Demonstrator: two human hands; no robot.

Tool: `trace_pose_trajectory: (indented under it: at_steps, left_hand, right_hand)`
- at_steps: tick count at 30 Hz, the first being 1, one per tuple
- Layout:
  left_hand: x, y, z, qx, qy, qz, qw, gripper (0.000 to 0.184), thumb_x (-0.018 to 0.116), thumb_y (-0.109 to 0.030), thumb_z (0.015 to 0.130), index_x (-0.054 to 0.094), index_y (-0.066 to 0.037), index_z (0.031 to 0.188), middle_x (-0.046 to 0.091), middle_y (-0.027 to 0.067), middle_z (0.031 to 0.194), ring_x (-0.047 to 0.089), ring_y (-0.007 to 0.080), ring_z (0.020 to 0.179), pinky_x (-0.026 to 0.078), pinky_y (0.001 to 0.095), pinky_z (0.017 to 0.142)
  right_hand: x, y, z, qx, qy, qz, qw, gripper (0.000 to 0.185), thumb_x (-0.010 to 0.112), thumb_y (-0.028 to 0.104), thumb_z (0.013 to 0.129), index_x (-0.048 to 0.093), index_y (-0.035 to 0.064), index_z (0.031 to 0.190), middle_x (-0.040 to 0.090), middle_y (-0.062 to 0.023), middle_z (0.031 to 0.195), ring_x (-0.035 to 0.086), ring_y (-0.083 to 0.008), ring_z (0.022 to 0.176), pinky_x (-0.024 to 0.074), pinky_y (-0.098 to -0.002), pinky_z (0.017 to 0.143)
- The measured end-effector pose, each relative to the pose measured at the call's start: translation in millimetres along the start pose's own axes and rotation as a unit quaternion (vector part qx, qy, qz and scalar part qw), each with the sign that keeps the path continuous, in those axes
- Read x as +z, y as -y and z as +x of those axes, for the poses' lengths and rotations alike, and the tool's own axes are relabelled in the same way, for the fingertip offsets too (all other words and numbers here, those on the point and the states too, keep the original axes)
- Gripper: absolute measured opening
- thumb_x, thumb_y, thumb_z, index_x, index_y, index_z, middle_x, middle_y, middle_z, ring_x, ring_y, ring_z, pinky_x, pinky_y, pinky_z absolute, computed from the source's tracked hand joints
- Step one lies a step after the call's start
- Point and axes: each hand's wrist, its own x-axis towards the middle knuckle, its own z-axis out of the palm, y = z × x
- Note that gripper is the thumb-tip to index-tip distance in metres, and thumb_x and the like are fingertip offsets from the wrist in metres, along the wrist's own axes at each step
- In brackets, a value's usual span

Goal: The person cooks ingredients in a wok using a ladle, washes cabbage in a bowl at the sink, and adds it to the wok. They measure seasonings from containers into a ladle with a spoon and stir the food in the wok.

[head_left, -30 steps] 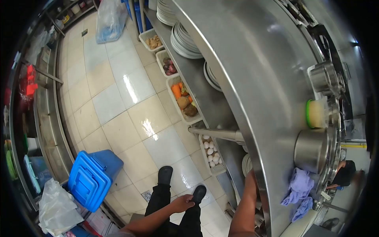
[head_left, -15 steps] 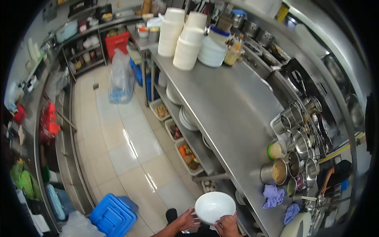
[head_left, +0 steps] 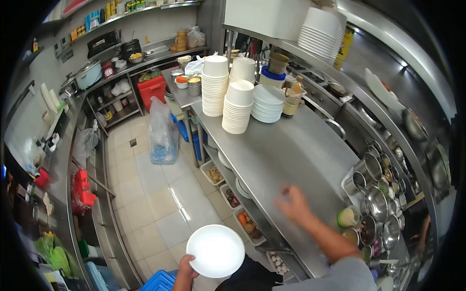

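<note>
A white bowl [head_left: 215,251] is held by its left rim in my left hand [head_left: 187,266], low in front of my body and over the floor beside the counter. My right hand [head_left: 293,203] is over the steel counter [head_left: 291,150], away from the bowl; it is smeared by motion, so its fingers and anything in them are not clear. Beyond it on the counter stand stacked white tubs [head_left: 238,107] and a stack of pale plates [head_left: 268,103].
Metal pots and pans [head_left: 376,203] line the counter's right side. Baskets of vegetables [head_left: 248,224] and eggs [head_left: 278,263] sit below it. A blue bin [head_left: 159,281] is at the bottom, a plastic bag [head_left: 163,140] on the floor ahead. Another person's arm [head_left: 425,233] shows far right.
My right hand has left the bowl and moved up over the counter. The bowl has shifted left, in my left hand only. The view has tilted up, showing more shelves.
</note>
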Motion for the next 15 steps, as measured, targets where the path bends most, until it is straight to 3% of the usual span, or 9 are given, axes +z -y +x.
trace_pose_trajectory:
  at_steps: [2,4,5,6,7,8,10,11,15]
  left_hand:
    - [1,-18,1,0.059,-0.075,0.032,0.995,0.080,0.053,-0.028,0.063,0.037,0.003,0.135,0.051,0.0257,0.126,0.052,0.0442,0.113,0.044,0.0561,0.096]
    - [-21,-30,0,0.071,-0.114,-0.007,0.991,0.081,0.050,-0.029,0.064,0.035,0.001,0.137,0.047,0.0246,0.131,0.049,0.0431,0.118,0.043,0.0555,0.098]
    - [-3,-42,-5,0.075,-0.134,-0.018,0.988,0.080,0.050,-0.028,0.064,0.035,0.002,0.136,0.048,0.0237,0.130,0.050,0.0421,0.117,0.044,0.0536,0.097]
    - [-81,-27,0,0.075,-0.253,-0.018,0.964,0.065,0.052,-0.033,0.080,0.041,0.000,0.135,0.054,0.0163,0.126,0.057,0.0263,0.109,0.048,0.0460,0.092]
    - [-55,-39,-1,0.073,-0.297,-0.009,0.952,0.069,0.047,-0.037,0.075,0.043,0.001,0.132,0.058,0.0172,0.120,0.063,0.0257,0.094,0.057,0.0410,0.073]
    - [-39,-50,-3,0.071,-0.299,-0.007,0.952,0.069,0.047,-0.037,0.075,0.043,0.001,0.132,0.058,0.0172,0.120,0.063,0.0257,0.094,0.057,0.0410,0.073]
    - [-14,-71,-6,0.069,-0.282,-0.017,0.957,0.068,0.048,-0.037,0.074,0.044,0.000,0.130,0.060,0.0166,0.115,0.066,0.0263,0.077,0.055,0.0329,0.048]
    - [20,-80,2,0.086,-0.339,-0.041,0.936,0.067,0.048,-0.038,0.074,0.045,-0.001,0.130,0.062,0.0156,0.112,0.065,0.0264,0.064,0.045,0.0280,0.031]
    - [18,-93,16,0.104,-0.286,-0.080,0.949,0.065,0.049,-0.035,0.075,0.044,-0.002,0.131,0.060,0.0163,0.115,0.066,0.0282,0.079,0.056,0.0348,0.051]
  right_hand:
    - [-2,-55,127,0.160,-0.098,0.037,0.982,0.028,0.067,0.023,0.081,0.062,0.0009,0.097,0.064,-0.0136,0.083,0.061,-0.0287,0.077,0.0494,-0.0375,0.072]
    - [14,-151,247,0.127,-0.248,0.023,0.960,0.022,0.067,0.020,0.080,0.061,-0.0010,0.085,0.062,-0.0120,0.073,0.059,-0.0213,0.067,0.0476,-0.0338,0.065]
    - [15,-174,295,0.126,-0.267,0.029,0.955,0.024,0.068,0.021,0.080,0.061,-0.0013,0.082,0.063,-0.0128,0.074,0.061,-0.0237,0.070,0.0480,-0.0347,0.066]
    - [16,-191,339,0.140,-0.293,-0.004,0.946,0.025,0.069,0.022,0.079,0.062,-0.0020,0.082,0.064,-0.0133,0.076,0.062,-0.0248,0.069,0.0484,-0.0353,0.064]
    - [21,-208,375,0.154,-0.318,-0.038,0.935,0.027,0.070,0.023,0.078,0.063,-0.0027,0.081,0.066,-0.0137,0.077,0.063,-0.0258,0.069,0.0488,-0.0358,0.062]
    - [29,-233,412,0.157,-0.318,-0.038,0.934,0.027,0.070,0.023,0.078,0.063,-0.0027,0.081,0.066,-0.0137,0.077,0.063,-0.0258,0.069,0.0488,-0.0358,0.062]
    - [44,-274,468,0.324,-0.295,0.039,0.898,0.032,0.073,0.025,0.076,0.063,-0.0045,0.081,0.067,-0.0158,0.080,0.064,-0.0269,0.066,0.0497,-0.0379,0.059]
    - [44,-271,478,0.324,-0.295,0.042,0.898,0.032,0.073,0.025,0.076,0.063,-0.0045,0.081,0.067,-0.0158,0.080,0.064,-0.0269,0.066,0.0497,-0.0379,0.059]
    - [24,-248,498,0.401,-0.216,0.014,0.890,0.022,0.066,0.017,0.079,0.064,-0.0046,0.082,0.068,-0.0175,0.082,0.066,-0.0303,0.068,0.0510,-0.0413,0.058]
